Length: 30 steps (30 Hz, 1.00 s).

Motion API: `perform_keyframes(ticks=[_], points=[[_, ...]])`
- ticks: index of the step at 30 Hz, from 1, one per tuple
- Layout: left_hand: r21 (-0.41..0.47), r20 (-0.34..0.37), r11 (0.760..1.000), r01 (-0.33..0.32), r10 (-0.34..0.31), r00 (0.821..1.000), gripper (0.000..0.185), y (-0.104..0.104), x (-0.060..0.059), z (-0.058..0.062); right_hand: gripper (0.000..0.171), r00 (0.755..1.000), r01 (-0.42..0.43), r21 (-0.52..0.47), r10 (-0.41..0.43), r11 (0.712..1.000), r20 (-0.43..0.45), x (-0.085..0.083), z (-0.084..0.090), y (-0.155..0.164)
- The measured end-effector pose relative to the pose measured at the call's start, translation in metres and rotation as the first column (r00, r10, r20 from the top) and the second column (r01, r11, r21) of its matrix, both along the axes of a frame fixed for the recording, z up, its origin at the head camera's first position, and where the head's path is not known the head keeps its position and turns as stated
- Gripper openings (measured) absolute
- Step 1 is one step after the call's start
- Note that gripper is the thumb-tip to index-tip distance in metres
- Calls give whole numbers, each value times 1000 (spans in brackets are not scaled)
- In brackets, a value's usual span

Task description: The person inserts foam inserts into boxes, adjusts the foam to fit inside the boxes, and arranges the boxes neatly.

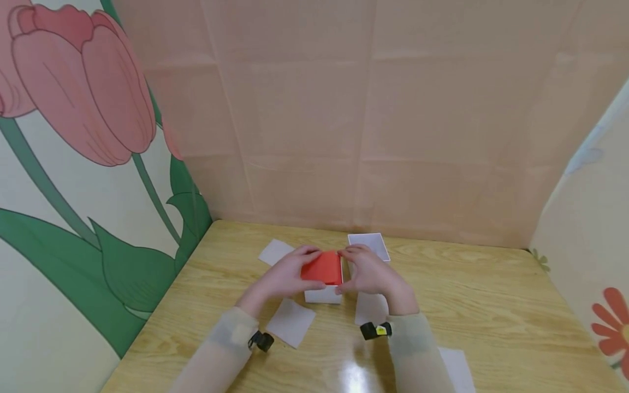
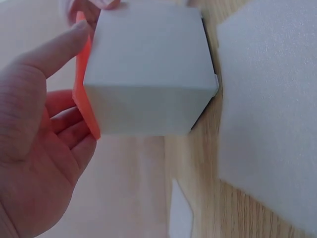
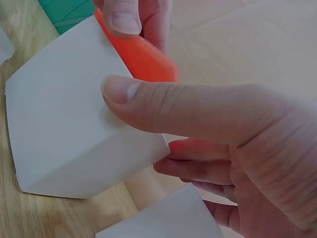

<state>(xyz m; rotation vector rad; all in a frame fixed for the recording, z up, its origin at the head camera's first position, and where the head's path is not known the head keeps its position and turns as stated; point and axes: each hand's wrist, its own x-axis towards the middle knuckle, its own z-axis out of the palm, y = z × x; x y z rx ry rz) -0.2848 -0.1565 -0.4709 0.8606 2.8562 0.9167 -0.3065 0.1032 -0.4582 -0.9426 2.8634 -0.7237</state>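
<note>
At frame centre, left hand (image 1: 287, 277) and right hand (image 1: 371, 274) are gripping the orange lid (image 1: 323, 268) between curled fingers, directly above white box (image 1: 322, 295) on bench (image 1: 491, 305)

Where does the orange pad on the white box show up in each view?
Head: orange pad at table centre, between both hands, atop the white box.
Left wrist: thin orange edge left of the box.
Right wrist: top centre, behind the thumb.
Shared landmark: the white box.
</note>
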Motion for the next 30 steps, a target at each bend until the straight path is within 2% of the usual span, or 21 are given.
perform_keyframes(ticks=[6, 17, 26, 30], points=[[-34, -19, 999, 12, -13, 1000, 85, 5, -3, -1, 96, 1000, -3, 8, 3, 1000, 0, -1, 0, 2], [-59, -13, 998, 3, -3, 1000, 81, 12, -3, -6, 96, 999, -1, -5, 1, 1000, 36, -2, 0, 4], [-47, -14, 999, 0, -1, 1000, 80, 17, -5, -10, 97, 999, 7, -1, -7, 1000, 43, -8, -2, 7], [-29, -20, 1000, -7, 6, 1000, 81, 14, -5, -8, 96, 999, 6, -1, -6, 1000, 39, -11, -2, 9]])
